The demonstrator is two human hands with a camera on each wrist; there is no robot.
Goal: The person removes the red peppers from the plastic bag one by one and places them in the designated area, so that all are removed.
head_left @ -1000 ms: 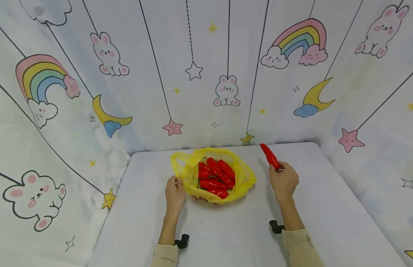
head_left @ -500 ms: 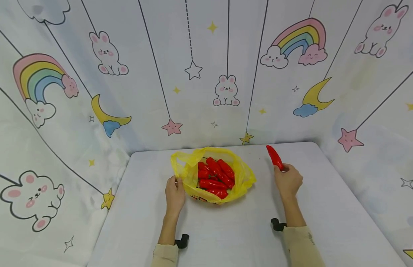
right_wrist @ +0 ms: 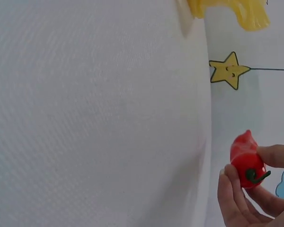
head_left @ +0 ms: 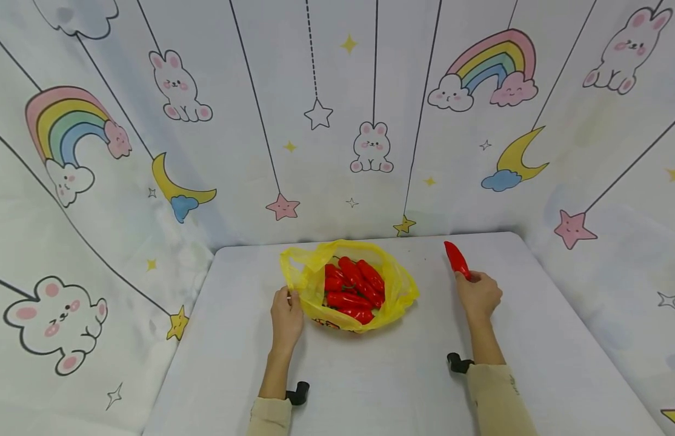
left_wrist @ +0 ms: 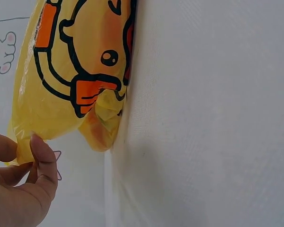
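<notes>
A yellow plastic bag [head_left: 400, 293] lies open on the table with several red chili peppers [head_left: 351, 300] inside. My left hand [head_left: 286, 320] pinches the bag's left edge; in the left wrist view the thumb and fingers grip the thin yellow plastic [left_wrist: 52, 113], which carries a printed cartoon. To the right of the bag, my right hand [head_left: 479, 295] holds one red chili pepper [head_left: 456, 259], its tip pointing away from me. In the right wrist view that pepper's green stem [right_wrist: 255, 176] faces the camera, between thumb and fingers. The lower peppers in the bag are partly hidden.
The white table [head_left: 370, 381] has its far edge just behind the bag. A white cloth backdrop [head_left: 234, 169] with rabbits, stars and rainbows stands behind the table and along both sides. A black wrist mount [head_left: 458, 363] sits on each forearm.
My right hand has moved to the right, away from the bag, carrying the chili pepper. The left hand and the bag have stayed in place.
</notes>
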